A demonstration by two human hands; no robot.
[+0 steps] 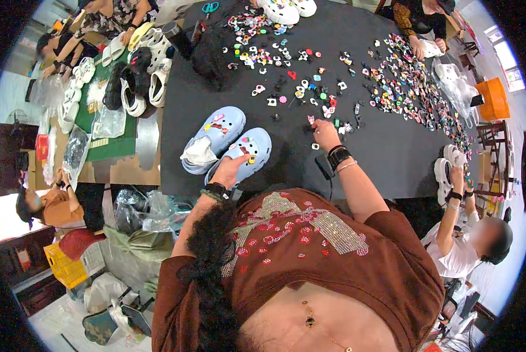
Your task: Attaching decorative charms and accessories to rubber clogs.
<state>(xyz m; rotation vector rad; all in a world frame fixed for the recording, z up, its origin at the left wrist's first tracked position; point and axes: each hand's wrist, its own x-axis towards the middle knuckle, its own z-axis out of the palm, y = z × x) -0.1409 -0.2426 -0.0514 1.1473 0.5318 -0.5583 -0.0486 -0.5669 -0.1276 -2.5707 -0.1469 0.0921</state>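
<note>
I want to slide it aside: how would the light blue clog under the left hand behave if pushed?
The light blue clog looks like moulded foam, so probably light and springy. Its broad flat sole on the black table suggests sliding, not tipping. The left hand resting on it should steady it.

Bright even light, fisheye-bent edges, sharp centre

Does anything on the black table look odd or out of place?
Only one thing: white paper bulges from the left blue clog, while the other clog, under the left hand, shows none.
</note>
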